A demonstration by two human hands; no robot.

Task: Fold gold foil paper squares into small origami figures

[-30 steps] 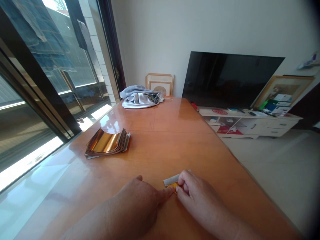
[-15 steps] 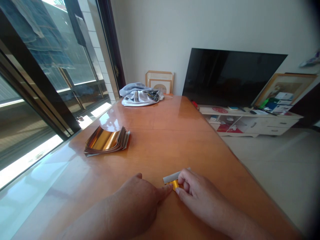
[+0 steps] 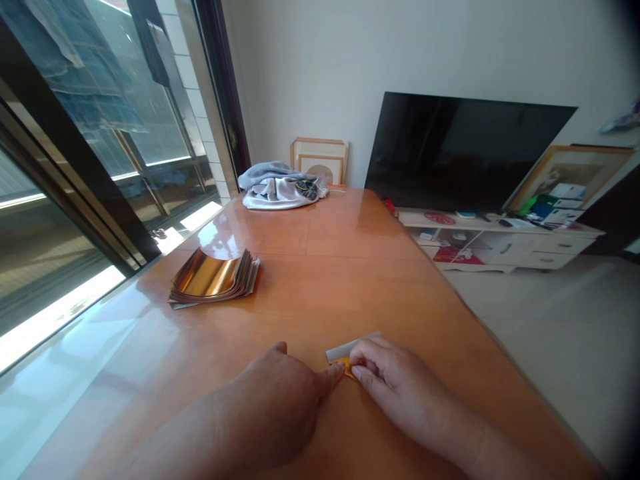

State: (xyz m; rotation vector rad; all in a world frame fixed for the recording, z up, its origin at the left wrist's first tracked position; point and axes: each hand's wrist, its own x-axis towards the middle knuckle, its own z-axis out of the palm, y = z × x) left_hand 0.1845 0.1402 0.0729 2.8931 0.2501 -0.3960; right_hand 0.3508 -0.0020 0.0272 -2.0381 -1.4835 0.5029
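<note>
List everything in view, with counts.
wooden table: 1, glossy orange-brown, centre
gold foil stack: 1, gold, grey edges, left on table
cloth bundle: 1, grey-white, far table end
flat-screen TV: 1, black, far right
TV cabinet: 1, white, under TV
framed pictures: at least 2, wood-coloured, behind table and right of TV
sliding glass door: 1, dark frame, left
white strip: 1, white, near table edge
gold foil piece: 1, gold, against strip
left hand: 1, bare, on table, forefinger at foil piece
right hand: 1, bare, fingers on foil piece
</note>
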